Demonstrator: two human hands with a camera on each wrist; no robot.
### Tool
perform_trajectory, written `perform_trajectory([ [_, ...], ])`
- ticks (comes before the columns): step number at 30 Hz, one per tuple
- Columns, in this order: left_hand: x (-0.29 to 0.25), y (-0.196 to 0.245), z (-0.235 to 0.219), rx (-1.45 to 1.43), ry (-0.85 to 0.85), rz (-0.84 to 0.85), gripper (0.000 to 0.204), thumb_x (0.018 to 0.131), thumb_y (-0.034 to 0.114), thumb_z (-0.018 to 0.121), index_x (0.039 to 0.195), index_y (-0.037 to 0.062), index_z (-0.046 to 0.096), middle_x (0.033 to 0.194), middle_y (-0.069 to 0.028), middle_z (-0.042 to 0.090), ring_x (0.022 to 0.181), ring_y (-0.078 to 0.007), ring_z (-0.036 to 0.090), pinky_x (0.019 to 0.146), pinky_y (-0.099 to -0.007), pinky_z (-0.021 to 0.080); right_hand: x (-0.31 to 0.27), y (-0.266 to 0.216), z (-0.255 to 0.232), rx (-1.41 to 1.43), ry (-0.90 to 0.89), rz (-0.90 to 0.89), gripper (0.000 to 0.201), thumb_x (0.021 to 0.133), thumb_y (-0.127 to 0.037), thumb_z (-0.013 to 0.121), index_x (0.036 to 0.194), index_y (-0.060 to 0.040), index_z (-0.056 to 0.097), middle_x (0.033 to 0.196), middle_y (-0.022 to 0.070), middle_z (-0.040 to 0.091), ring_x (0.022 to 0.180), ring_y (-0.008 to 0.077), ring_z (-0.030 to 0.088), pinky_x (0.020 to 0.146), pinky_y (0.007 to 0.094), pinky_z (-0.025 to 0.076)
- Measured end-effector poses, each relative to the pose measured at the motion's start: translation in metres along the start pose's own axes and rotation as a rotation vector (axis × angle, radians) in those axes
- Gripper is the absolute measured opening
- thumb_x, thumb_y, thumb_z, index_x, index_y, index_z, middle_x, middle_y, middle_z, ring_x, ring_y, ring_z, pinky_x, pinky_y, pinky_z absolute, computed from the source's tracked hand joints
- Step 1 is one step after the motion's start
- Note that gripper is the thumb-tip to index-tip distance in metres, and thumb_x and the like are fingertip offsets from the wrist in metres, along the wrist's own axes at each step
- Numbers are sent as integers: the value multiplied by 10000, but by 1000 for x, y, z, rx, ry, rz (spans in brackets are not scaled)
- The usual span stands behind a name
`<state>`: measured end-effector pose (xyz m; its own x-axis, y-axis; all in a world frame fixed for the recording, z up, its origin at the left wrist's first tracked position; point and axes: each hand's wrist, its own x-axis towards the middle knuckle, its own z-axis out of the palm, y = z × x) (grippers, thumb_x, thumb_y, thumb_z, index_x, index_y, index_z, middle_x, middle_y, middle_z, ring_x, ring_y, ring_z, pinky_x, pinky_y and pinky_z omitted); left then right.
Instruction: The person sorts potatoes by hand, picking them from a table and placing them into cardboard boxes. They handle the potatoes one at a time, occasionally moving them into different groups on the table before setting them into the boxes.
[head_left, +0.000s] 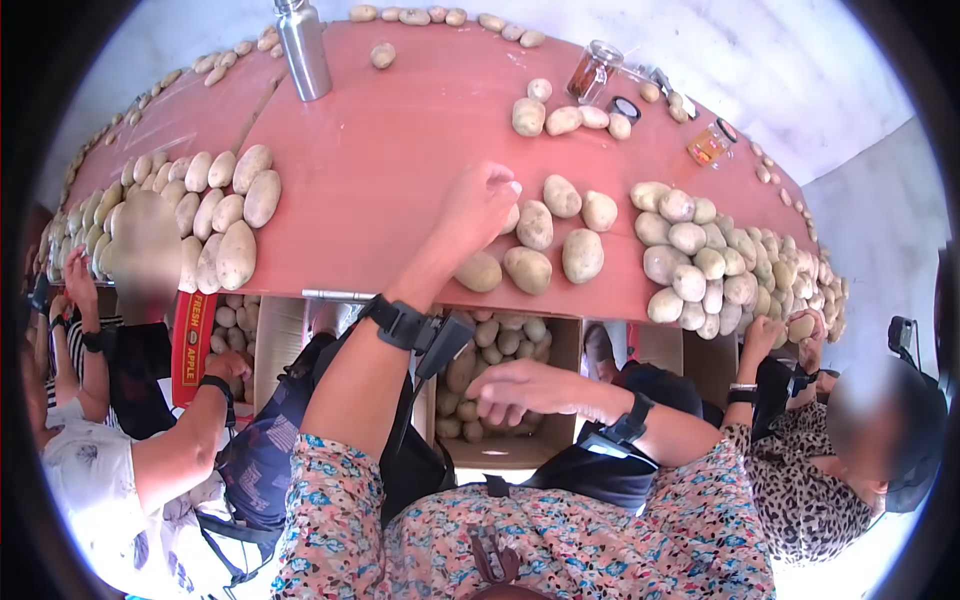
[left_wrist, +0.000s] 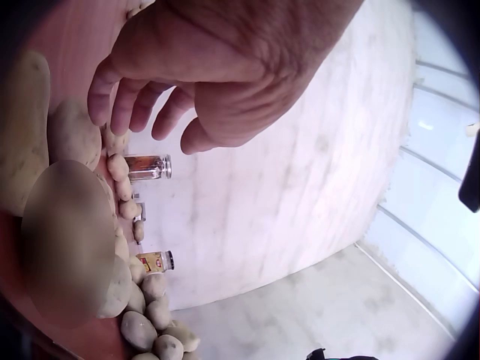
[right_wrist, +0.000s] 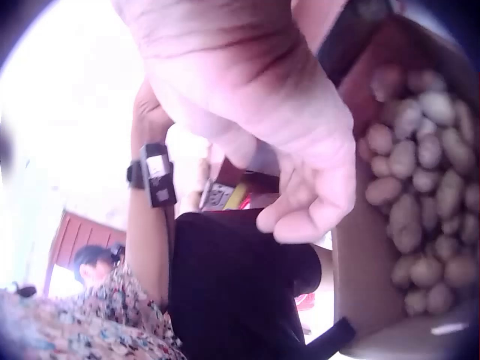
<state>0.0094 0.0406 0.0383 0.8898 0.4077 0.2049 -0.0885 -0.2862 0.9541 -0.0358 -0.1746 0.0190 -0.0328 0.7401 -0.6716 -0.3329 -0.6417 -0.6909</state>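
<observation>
My left hand is raised over the red table, its fingers loosely bent and nothing in them. Beside it lies a loose group of potatoes, one partly hidden behind the hand. The left wrist view shows the same hand with its fingers hanging apart, above large potatoes. Lower down, my right hand hovers over a cardboard box of potatoes below the table edge. Its fingers curl loosely, and the right wrist view shows this hand holding nothing, with the potatoes in the box alongside.
Piles of potatoes stand on the table at left and right. Farther back are a steel bottle and glass jars. People work on both sides, and a red apple box is at left.
</observation>
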Motion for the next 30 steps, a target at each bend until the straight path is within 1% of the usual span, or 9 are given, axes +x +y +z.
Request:
perform_trajectory([
  [2,2,-4,-3,22,7,-8,315,901,176,610,1125,-45,603,1121,-206,616,1024,-296,632,882,-388,507,-3,-21,12,-325,-30,-188,417,1003,-313,494,1255,14,553,1028,99,678,868,171,656,784,303,532],
  [6,0,-5,-4,76,-12,15,311,895,177,613,1106,-51,610,1106,-206,624,1014,-298,636,871,-394,512,-11,-45,7,-483,-11,-415,372,994,-268,525,1240,8,554,987,97,667,871,125,649,782,299,522],
  [11,3,-11,6,115,-5,50,270,906,157,610,1092,-38,626,1075,-183,642,1005,-265,637,872,-374,508,-39,-72,-16,-147,154,-628,253,1014,-225,517,1165,-38,599,967,13,640,844,82,615,767,250,508],
  [13,6,-10,9,124,3,50,234,918,133,604,1088,-24,636,1055,-159,654,1007,-238,632,875,-351,504,-47,-76,-37,62,390,-747,221,1017,-203,518,1149,-47,602,914,0,631,823,73,597,758,232,491],
  [16,8,-9,16,208,-11,49,240,884,194,618,1036,10,652,1067,-202,629,1008,-328,627,888,-411,500,-36,-65,-104,-363,1002,-1060,197,987,-120,535,1133,-14,614,965,35,652,884,123,614,825,275,498],
  [19,9,-24,32,243,49,100,216,884,204,613,992,20,651,1041,-201,621,994,-348,614,890,-432,490,-39,-57,-147,-881,1406,-755,317,926,-86,585,1227,9,555,1137,163,618,1042,255,628,947,361,488],
  [23,-3,-10,32,260,69,46,230,879,192,616,1015,8,639,1042,-197,605,974,-346,604,866,-421,488,-36,-64,-158,-1003,1364,-615,444,913,-139,607,1327,-26,497,1232,214,561,1052,335,594,939,406,478],
  [25,-7,-6,32,225,59,24,233,882,173,611,1038,0,628,1039,-188,592,953,-330,599,849,-407,487,-39,-72,-155,-935,1281,-501,443,893,-119,600,1314,-30,498,1255,238,537,1190,410,505,1016,460,416],
  [30,-9,-11,33,178,51,-26,223,891,172,600,1034,3,624,1063,-183,572,964,-280,592,845,-389,482,-13,-56,-195,-1048,1183,-518,450,888,-166,614,1313,-56,519,1217,246,573,1149,417,543,986,466,438],
])
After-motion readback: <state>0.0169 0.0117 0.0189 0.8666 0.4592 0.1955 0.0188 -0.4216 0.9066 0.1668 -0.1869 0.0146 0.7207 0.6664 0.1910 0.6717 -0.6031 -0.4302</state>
